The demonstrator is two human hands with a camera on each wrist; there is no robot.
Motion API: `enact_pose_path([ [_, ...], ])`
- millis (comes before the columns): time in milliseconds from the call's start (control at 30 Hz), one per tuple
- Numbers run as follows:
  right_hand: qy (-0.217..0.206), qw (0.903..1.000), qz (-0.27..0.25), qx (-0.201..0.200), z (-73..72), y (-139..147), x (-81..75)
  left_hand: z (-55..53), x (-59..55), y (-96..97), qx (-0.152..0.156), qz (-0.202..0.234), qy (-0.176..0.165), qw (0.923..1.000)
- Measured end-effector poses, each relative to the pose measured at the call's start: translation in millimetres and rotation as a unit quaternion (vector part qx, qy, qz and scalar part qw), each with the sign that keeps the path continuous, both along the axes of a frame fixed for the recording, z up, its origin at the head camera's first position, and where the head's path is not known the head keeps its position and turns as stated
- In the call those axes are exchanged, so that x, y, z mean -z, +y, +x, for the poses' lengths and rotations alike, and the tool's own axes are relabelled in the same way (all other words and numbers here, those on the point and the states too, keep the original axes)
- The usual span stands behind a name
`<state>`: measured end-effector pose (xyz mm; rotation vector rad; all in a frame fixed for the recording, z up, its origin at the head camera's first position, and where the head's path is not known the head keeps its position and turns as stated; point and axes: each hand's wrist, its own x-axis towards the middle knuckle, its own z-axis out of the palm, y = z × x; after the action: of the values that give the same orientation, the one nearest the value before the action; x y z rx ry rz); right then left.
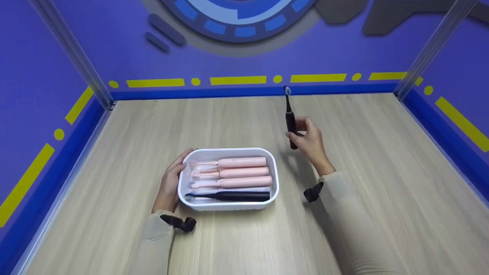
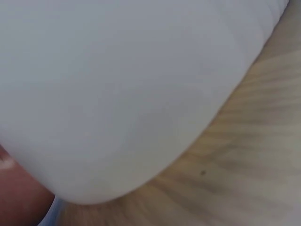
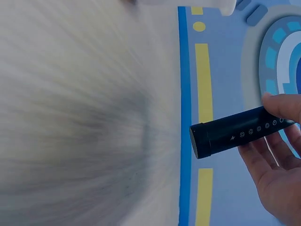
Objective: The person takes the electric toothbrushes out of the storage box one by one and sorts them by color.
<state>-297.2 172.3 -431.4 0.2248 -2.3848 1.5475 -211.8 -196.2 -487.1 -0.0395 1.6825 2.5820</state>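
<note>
Between the thumb and fingers of my right hand (image 1: pixel 311 141) is a black electric toothbrush (image 1: pixel 290 124), raised above the table with its brush head up. The right wrist view shows the handle's flat base and a row of small icons along it. My left hand (image 1: pixel 172 183) holds the left end of a white plastic box (image 1: pixel 229 206), fingers along its wall and back corner. Inside lie three pink electric toothbrushes (image 1: pixel 244 172) side by side, handles to the right. In front of them is another black toothbrush (image 1: pixel 242 196), beside a partly hidden whitish item (image 1: pixel 252 189).
The box stands on a pale wood-grain table (image 1: pixel 229 244). Blue panels with yellow stripes (image 1: pixel 237 80) enclose the back and both sides, joined by metal corner posts (image 1: pixel 72 49). Black wrist cameras (image 1: pixel 314 192) sit on both sleeves.
</note>
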Motion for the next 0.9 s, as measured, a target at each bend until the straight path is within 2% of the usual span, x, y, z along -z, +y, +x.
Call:
enact_pose_path([
  [200,0.003,1.0000,-0.008,-0.001,0.1,1.4,4.6,0.3,0.6,-0.1,-0.006,-0.010,-0.002,0.9999],
  [567,-0.003,0.9999,-0.010,0.011,0.9,4.3,11.4,-1.4,0.0,-1.1,-0.005,0.000,0.002,1.0000],
  [900,-0.023,0.9996,-0.001,0.018,-1.9,4.2,19.0,-1.2,0.2,-0.4,-0.004,-0.012,0.000,0.9999],
])
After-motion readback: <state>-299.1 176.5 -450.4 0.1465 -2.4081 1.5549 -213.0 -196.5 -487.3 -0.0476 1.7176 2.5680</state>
